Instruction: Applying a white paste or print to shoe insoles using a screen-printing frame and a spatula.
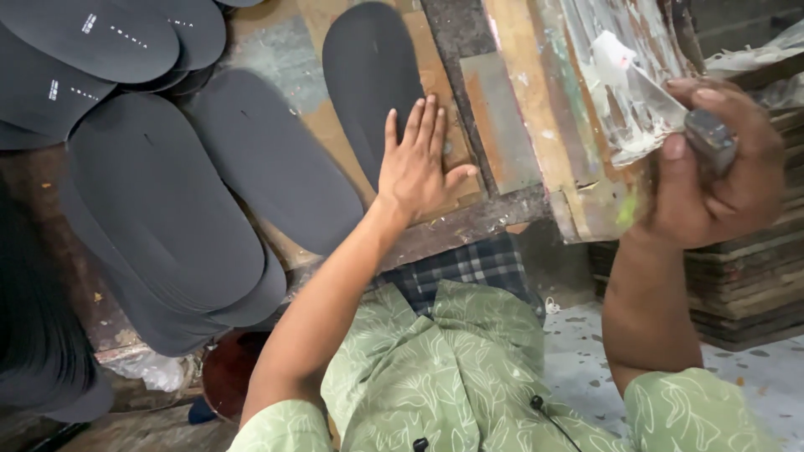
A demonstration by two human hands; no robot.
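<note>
Lower frame, nearest the camera: green leaf-patterned shirt (452,377) and, above it, checked cloth (469,264) over the lap.

Right of centre: right hand (712,167), fingers closed around a short grey-handled scraper (710,138); its pale blade (645,92) lies against the paste-smeared printing frame (586,125), which stands tilted at upper right. White paste covers the blade tip.

Centre: left hand (417,163), open and flat, fingers spread, pressing on the lower end of a single dark foam sole (368,75). That sole lies lengthwise on the worn wooden bench (502,134), top centre of frame.

Left of centre: another loose sole (268,159) on the bench, just beside the pressed one.

Left half: stack of matching soles (159,218), edges fanned. Upper left corner: further soles with small white markings (84,42), overlapping.

Far right: pile of wooden boards (745,285) on the speckled floor (578,368).
</note>
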